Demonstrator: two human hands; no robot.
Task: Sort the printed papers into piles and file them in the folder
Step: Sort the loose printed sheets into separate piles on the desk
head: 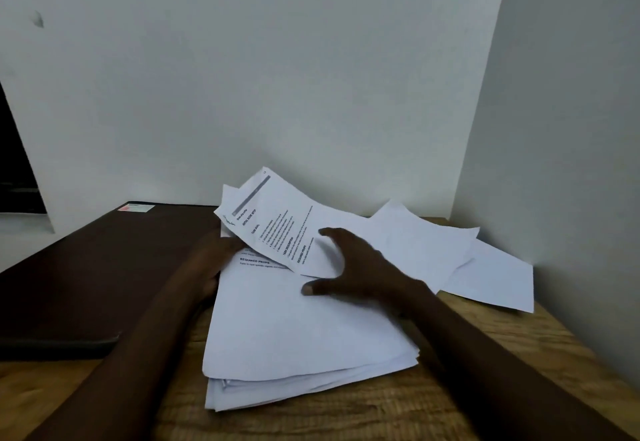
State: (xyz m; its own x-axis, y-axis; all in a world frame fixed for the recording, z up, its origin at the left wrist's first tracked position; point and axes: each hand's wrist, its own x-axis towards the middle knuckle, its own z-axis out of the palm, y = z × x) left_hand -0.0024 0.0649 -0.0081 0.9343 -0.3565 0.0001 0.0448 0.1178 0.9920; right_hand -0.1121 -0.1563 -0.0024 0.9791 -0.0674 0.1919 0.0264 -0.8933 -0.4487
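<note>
Left hand (213, 260) pinches a printed sheet (277, 219) up off the stack (294, 336), right hand (360, 267) spread wide over it, folder (86, 267) closed just left. Honestly a sloppy pull could crease it or shove the loose sheets (485, 267) off the surface (485, 354).

Wooden table (346, 420) w/ pale walls (242, 77) behind
</note>
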